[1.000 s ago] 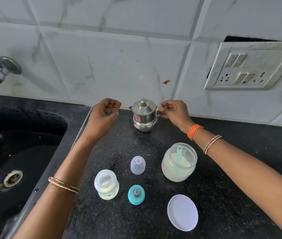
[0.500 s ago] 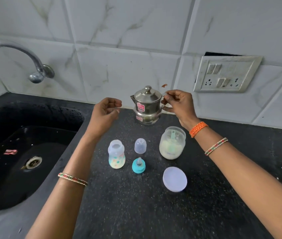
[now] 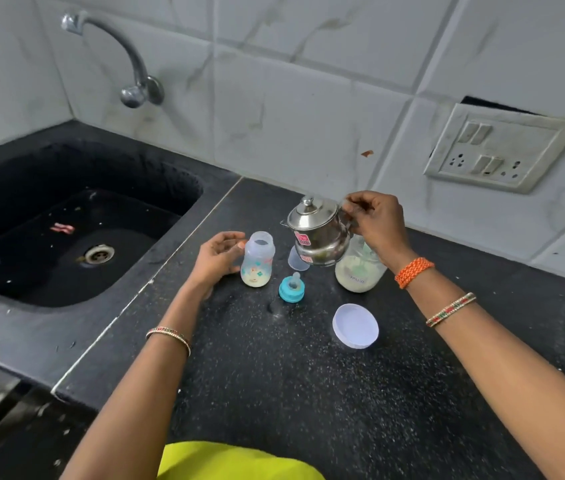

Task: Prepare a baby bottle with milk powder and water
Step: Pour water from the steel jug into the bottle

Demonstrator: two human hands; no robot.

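Since 0.5 s ago I've lifted the small lidded steel kettle (image 3: 317, 230) off the black speckled counter (image 3: 308, 393) and carried it forward from the wall; it now hangs above the clear dome cap (image 3: 297, 259), spout pointing left toward the bottle. My right hand (image 3: 376, 223) is clenched on the kettle's handle, pinched high, I'd say so I can tip it with the wrist. My left hand (image 3: 218, 258) has come in beside the open clear plastic baby bottle (image 3: 258, 259): fingers curled and loose, thumb tip at the bottle wall, not gripping it as far as I can tell; probably there to steady it for the pour. Bottle stands upright on the counter, just left of the kettle, with pale powder at its bottom, so by my read dosing is done and water is next. Teal screw ring with teat (image 3: 292, 289) sits in front, off the bottle to leave the mouth free. Round clear powder jar (image 3: 360, 268) is open behind my right wrist, scoop inside, its white round lid (image 3: 355, 326) lying nearer me. Count: 1 kettle, 1 bottle, 1 teat ring, 1 dome cap, 1 jar, 1 lid, 2 hands.
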